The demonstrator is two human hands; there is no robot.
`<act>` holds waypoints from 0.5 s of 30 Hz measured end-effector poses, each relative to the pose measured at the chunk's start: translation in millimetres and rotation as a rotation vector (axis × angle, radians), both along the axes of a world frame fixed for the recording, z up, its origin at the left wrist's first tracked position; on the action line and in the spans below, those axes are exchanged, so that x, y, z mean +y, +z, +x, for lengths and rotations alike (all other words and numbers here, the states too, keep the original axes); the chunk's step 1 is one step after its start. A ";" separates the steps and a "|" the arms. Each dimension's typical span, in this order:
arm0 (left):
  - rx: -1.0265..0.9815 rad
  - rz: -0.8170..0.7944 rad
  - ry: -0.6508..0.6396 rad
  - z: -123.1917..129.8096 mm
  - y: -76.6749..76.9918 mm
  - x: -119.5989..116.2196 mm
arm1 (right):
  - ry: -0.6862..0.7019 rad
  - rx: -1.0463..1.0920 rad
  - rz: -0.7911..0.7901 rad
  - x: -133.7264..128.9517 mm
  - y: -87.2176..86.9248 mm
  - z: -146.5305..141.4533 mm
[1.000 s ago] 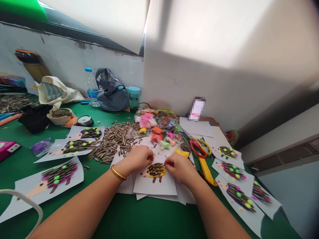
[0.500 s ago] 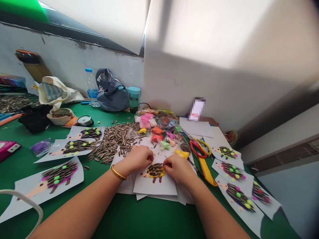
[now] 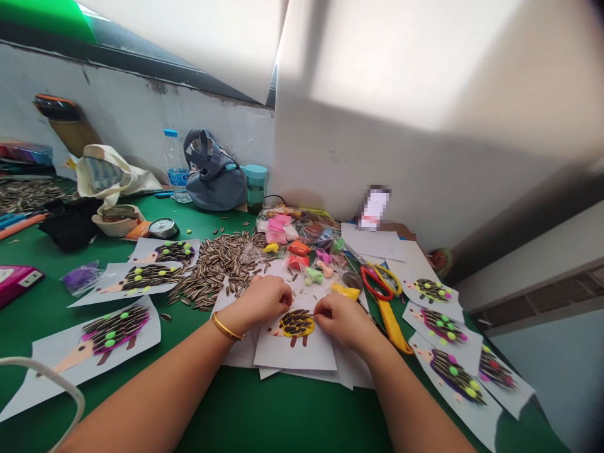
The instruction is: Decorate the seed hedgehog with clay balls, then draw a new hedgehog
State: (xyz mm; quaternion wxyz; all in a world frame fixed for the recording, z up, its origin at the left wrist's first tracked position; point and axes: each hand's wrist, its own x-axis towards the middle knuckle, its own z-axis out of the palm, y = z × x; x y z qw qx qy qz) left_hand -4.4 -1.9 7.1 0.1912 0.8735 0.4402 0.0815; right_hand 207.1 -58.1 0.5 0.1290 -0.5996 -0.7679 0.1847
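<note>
A hedgehog picture (image 3: 297,323) lies on white paper (image 3: 292,358) between my hands, its yellow clay back covered with rows of dark sunflower seeds. My right hand (image 3: 343,319) is closed in a pinch at the right edge of the yellow clay, with the dark tip of a sunflower seed at its fingertips. To the upper left of the hedgehog, my left hand (image 3: 265,299) hovers over the paper, fingers curled together; what they hold, if anything, is hidden. Just behind it spreads a pile of loose sunflower seeds (image 3: 226,258).
Bags of coloured clay (image 3: 297,248) lie behind the paper. Scissors (image 3: 377,286) and a yellow utility knife (image 3: 392,327) are on the right. Hedgehog pictures lie at the left (image 3: 141,358) and right (image 3: 491,421). A bottle (image 3: 177,167), blue bag (image 3: 214,182) and cup (image 3: 256,189) stand at the wall.
My right fingertips have drawn slightly right, off the edge of the yellow clay. My left hand has barely moved. The whole view has shifted a little.
</note>
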 end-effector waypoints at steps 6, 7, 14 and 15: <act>0.001 0.002 0.002 -0.2 -0.3 0.1 | 0.021 -0.016 0.025 -0.5 -1.7 -2.4; -0.001 0.001 0.004 -0.1 -0.4 0.1 | 0.021 -0.018 0.027 -0.5 -1.9 -2.8; 0.012 0.004 -0.002 0.2 0.7 -0.8 | 0.009 -0.023 0.009 -0.4 -2.5 -3.5; 0.020 0.005 -0.003 0.0 0.7 -0.8 | 0.007 -0.019 -0.001 -0.3 -2.2 -2.5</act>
